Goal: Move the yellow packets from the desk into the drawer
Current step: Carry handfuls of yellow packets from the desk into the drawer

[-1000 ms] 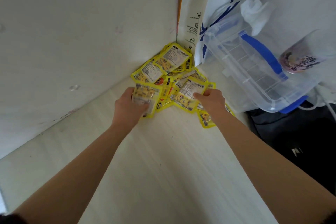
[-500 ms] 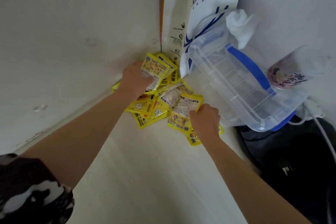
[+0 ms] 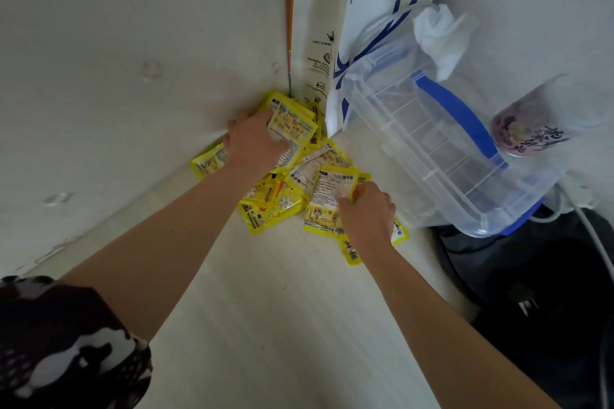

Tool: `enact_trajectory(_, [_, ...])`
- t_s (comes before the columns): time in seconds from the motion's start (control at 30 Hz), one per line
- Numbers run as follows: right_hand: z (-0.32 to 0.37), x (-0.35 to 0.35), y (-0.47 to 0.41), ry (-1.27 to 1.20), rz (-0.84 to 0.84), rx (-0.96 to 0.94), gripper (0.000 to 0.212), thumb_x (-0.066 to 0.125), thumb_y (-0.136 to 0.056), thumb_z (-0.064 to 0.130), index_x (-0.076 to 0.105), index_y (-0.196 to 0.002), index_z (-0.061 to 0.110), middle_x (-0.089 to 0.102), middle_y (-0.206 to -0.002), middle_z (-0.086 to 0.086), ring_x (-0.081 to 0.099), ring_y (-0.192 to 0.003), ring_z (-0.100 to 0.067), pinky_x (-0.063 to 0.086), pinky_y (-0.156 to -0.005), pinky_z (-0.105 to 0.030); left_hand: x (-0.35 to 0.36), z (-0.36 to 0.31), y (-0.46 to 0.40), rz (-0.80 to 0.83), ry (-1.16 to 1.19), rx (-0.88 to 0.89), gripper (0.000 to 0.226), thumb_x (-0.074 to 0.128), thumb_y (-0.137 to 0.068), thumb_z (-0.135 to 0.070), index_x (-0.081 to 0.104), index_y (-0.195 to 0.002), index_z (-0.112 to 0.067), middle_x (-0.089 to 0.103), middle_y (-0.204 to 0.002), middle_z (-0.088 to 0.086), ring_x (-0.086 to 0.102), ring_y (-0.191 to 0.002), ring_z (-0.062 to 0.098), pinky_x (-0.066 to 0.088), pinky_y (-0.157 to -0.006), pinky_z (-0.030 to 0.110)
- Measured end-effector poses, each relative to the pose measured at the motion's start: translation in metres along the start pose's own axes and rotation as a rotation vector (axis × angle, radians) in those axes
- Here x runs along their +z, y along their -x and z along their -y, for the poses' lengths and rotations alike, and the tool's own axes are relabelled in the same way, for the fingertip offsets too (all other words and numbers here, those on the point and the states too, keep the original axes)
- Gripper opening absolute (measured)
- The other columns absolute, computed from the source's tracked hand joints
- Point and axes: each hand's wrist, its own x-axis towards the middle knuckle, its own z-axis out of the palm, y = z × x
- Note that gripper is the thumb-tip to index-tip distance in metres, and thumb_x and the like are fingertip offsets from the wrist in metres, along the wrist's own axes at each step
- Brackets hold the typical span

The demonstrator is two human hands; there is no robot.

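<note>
Desk: pale wood-grain surface, smooth and matte, running into a corner formed by two off-white panels.
Yellow packets: flat, glossy foil sachets, rectangular with crimped edges, printed with small flowers and black text; some lie face up, others show a white label side. They sit in a loose, overlapping heap in the desk corner, well away from any drawer, which is not in view.
Stray packet: one sachet lies apart at the left of the heap, against the left panel.
Left hand: reaches to the back of the heap, fingers curled round a tilted packet, thumb side hidden behind it; the packet is lifted at an angle above the others.
Right hand: at the front right of the heap, fingers bent and pinching the edge of a packet with a white label; further packets lie under the wrist.
Sleeve: dark fabric with pale blotches, on the left arm.
Paper bag: stiff white paper with blue lettering reading "coffee", upright in the corner just behind the heap.
Plastic box: clear, ribbed, rectangular container with a blue handle, tipped on its side to the right of the packets.
Tissue: crumpled white sheet resting at the top of the box.
Cup: translucent plastic cup with a pink and purple printed band, lying beside the box.
Cable: white cord at the right edge, over a dark area.
</note>
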Motion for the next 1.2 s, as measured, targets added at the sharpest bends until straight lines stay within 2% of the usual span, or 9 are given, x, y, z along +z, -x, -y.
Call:
enact_trajectory(0.1, [-0.001, 0.001, 0.009, -0.019, -0.048, -0.055, 0.019, 0.057, -0.091, 0.027, 0.055, -0.106, 0.017, 0.055, -0.107, -0.005, 0.055, -0.103, -0.029, 0.048, -0.088, -0.05, 0.001, 0.003, 0.01, -0.042, 0.065, 0.002, 0.04, 0.073, -0.076, -0.024, 0.064, -0.115, -0.019, 0.052, -0.124, 0.012, 0.045, -0.116, 0.035, 0.041, -0.099, 0.048])
enact_trajectory(0.17, [-0.005, 0.0, 0.018, -0.04, -0.081, -0.117, 0.019, 0.054, -0.092, 0.024, 0.055, -0.108, 0.014, 0.051, -0.105, -0.004, 0.056, -0.095, -0.026, 0.048, -0.087, -0.047, -0.002, 0.007, 0.019, -0.101, 0.133, 0.028, 0.036, 0.071, -0.076, -0.013, 0.066, -0.111, -0.014, 0.05, -0.125, 0.014, 0.049, -0.112, 0.028, 0.042, -0.096, 0.031])
enact_trajectory(0.23, [-0.01, -0.002, 0.026, -0.096, -0.096, -0.158, 0.017, 0.054, -0.093, 0.019, 0.055, -0.108, 0.012, 0.05, -0.107, -0.005, 0.052, -0.087, -0.021, 0.046, -0.082, -0.041, -0.007, 0.01, 0.03, -0.131, 0.184, 0.027, 0.03, 0.07, -0.076, -0.007, 0.068, -0.105, -0.011, 0.055, -0.118, 0.011, 0.049, -0.095, 0.015, 0.037, -0.077, 0.013])
enact_trajectory(0.33, [-0.022, -0.006, 0.035, -0.175, -0.103, -0.188, 0.014, 0.055, -0.092, 0.011, 0.055, -0.105, 0.009, 0.05, -0.104, -0.004, 0.051, -0.093, -0.021, 0.042, -0.078, -0.032, -0.017, 0.012, 0.047, -0.117, 0.303, -0.067, 0.02, 0.073, -0.076, -0.009, 0.066, -0.094, -0.015, 0.06, -0.078, -0.004, 0.053, -0.073, 0.014, 0.037, -0.052, 0.018])
enact_trajectory(0.53, [-0.06, -0.019, 0.051, -0.201, -0.097, -0.161, 0.011, 0.051, -0.092, 0.007, 0.05, -0.097, 0.017, 0.054, -0.104, -0.004, 0.05, -0.089, -0.019, 0.036, -0.072, -0.026, -0.03, 0.045, 0.083, -0.078, 0.448, -0.1, 0.02, 0.073, -0.075, -0.016, 0.065, -0.093, -0.017, 0.07, -0.086, 0.003, 0.068, -0.081, 0.023, 0.057, -0.072, 0.04])
enact_trajectory(0.63, [-0.071, -0.024, 0.056, -0.143, -0.049, -0.189, 0.012, 0.048, -0.092, 0.007, 0.051, -0.093, 0.018, 0.054, -0.086, 0.002, 0.051, -0.077, -0.022, 0.034, -0.06, -0.029, -0.034, 0.059, 0.094, 0.025, 0.39, -0.058, 0.019, 0.073, -0.079, -0.015, 0.055, -0.075, -0.021, 0.057, -0.068, -0.006, 0.055, -0.062, 0.011, 0.043, -0.056, 0.019])
enact_trajectory(0.7, [-0.075, -0.025, 0.059, -0.049, -0.013, -0.221, 0.015, 0.045, -0.091, 0.006, 0.048, -0.087, 0.02, 0.051, -0.074, 0.005, 0.051, -0.07, -0.024, 0.033, -0.052, -0.03, -0.035, 0.063, 0.102, 0.095, 0.267, -0.012, 0.035, 0.071, -0.081, -0.014, 0.042, -0.066, -0.025, 0.039, -0.061, -0.008, 0.038, -0.055, 0.008, 0.029, -0.049, 0.018])
enact_trajectory(0.9, [-0.081, -0.025, 0.071, 0.145, 0.008, -0.271, 0.014, 0.041, -0.093, 0.009, 0.051, -0.096, 0.019, 0.055, -0.087, 0.003, 0.051, -0.072, -0.024, 0.036, -0.059, -0.029, -0.024, 0.079, 0.127, 0.319, 0.056, 0.082, 0.012, 0.062, -0.086, -0.014, 0.052, -0.093, -0.012, 0.046, -0.07, 0.0, 0.041, -0.061, 0.016, 0.035, -0.054, 0.029])
enact_trajectory(1.2, [-0.078, -0.033, 0.072, 0.176, 0.061, -0.372, 0.028, 0.042, -0.093, 0.01, 0.044, -0.116, 0.026, 0.064, -0.098, -0.006, 0.058, -0.077, -0.029, 0.047, -0.066, -0.036, -0.033, 0.078, 0.126, 0.239, 0.024, 0.167, 0.031, 0.061, -0.086, -0.011, 0.051, -0.113, -0.022, 0.063, -0.094, 0.01, 0.061, -0.082, 0.03, 0.051, -0.071, 0.041])
